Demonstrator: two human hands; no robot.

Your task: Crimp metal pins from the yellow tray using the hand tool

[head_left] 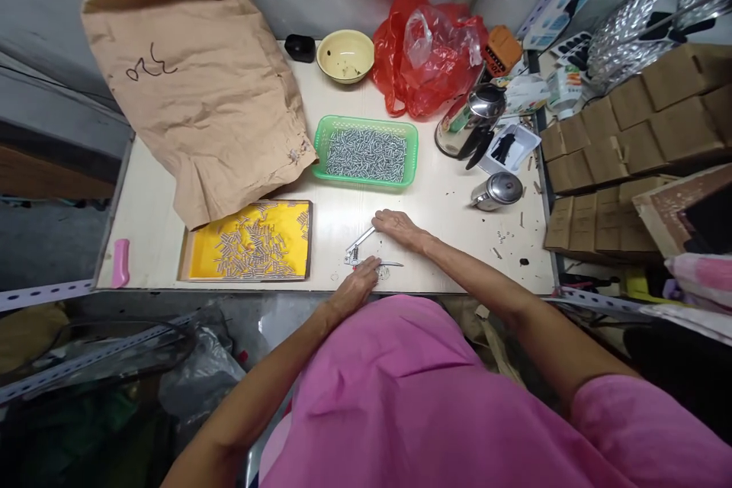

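Note:
A small metal lever tool (359, 242) lies on the table's front part, its two arms spread in a V. My right hand (397, 227) is closed round the end of its upper arm. At the tool's lower side is my left hand (360, 280), fingers together and pressed down; what they hold, if anything, is hidden. Behind the tool stands a green plastic basket (366, 181) full of small silvery metal pins (366, 154). To the left, a yellow-lined shallow tray (203, 255) holds many small metal springs (252, 250).
A large brown paper bag (200, 84) leans over the tray's back edge. A pink-handled object (120, 263) lies far left. Behind are a cream bowl (345, 57) and red plastic bag (423, 61). A kettle (472, 122), metal jug (497, 191) and stacked cardboard boxes (629, 130) stand right.

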